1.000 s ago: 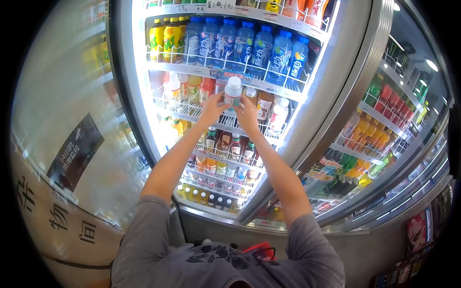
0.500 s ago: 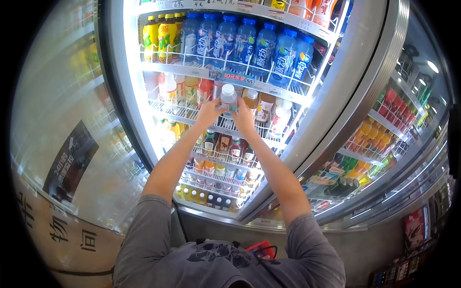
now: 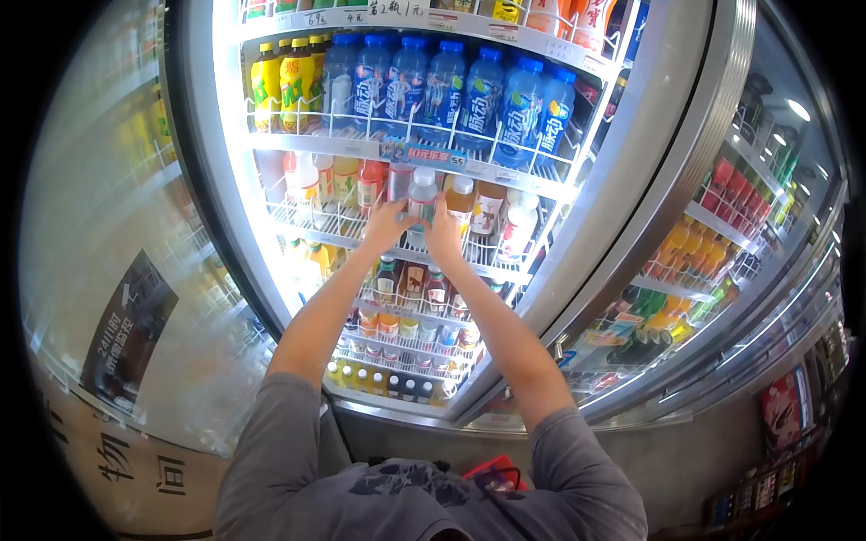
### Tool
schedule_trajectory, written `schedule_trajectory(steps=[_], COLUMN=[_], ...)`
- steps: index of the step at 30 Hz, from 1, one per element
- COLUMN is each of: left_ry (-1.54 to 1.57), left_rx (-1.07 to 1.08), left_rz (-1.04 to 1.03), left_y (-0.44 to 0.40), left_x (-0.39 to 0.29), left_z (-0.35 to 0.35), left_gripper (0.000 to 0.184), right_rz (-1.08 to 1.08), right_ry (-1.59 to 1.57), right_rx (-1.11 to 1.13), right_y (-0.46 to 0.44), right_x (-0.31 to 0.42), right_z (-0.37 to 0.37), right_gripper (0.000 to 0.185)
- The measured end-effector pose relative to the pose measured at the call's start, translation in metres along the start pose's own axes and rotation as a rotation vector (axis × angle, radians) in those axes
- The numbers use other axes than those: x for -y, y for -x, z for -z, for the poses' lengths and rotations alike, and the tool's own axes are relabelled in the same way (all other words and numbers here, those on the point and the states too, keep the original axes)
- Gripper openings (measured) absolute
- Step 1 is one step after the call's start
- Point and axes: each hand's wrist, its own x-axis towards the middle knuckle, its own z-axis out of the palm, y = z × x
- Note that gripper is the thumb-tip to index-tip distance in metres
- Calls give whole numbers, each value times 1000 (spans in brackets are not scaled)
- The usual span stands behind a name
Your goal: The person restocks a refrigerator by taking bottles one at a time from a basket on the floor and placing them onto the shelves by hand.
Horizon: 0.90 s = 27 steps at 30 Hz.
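Note:
A clear plastic bottle with a white cap (image 3: 421, 191) stands nearly upright at the front of the second shelf, between my two hands. My left hand (image 3: 388, 224) is closed against its left side, with the fingers reaching across its lower part. On its right side, my right hand (image 3: 443, 236) grips it with the fingers pointing up. The hands partly hide the bottle's lower half. Just to the right is an amber drink bottle with a pale cap (image 3: 460, 197). A red drink bottle (image 3: 370, 183) stands to the left, behind the wire rail.
Blue-capped bottles (image 3: 446, 86) and yellow tea bottles (image 3: 296, 86) fill the shelf above. Lower shelves hold dark bottles (image 3: 436, 293) and small drinks. The open glass door (image 3: 135, 216) is on the left; a metal door frame (image 3: 667, 198) borders the right. A red basket (image 3: 496, 469) is below.
The clear bottle has moved away from me into the shelf row and sits more upright. Both hands have gone with it, and the view has shifted slightly.

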Motion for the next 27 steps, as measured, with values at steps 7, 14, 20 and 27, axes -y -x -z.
schedule_trajectory(steps=[7,14,20,27], left_ry=[-120,-123,316,792], left_rx=[-82,-342,-431,-203], left_rz=[51,-65,-110,-94], left_y=[6,18,35,73], left_x=[-17,-34,-100,-183], left_z=[-9,-19,-10,-17], left_gripper=[45,41,35,28], right_rz=[59,-11,-101,-230], right_ry=[-172,-226,-433,-488], right_rx=[-137,8,-67,-173], right_y=[10,48,73,142], right_x=[3,21,34,56], right_z=[-6,42,88,173], right_gripper=[72,60,55,48])
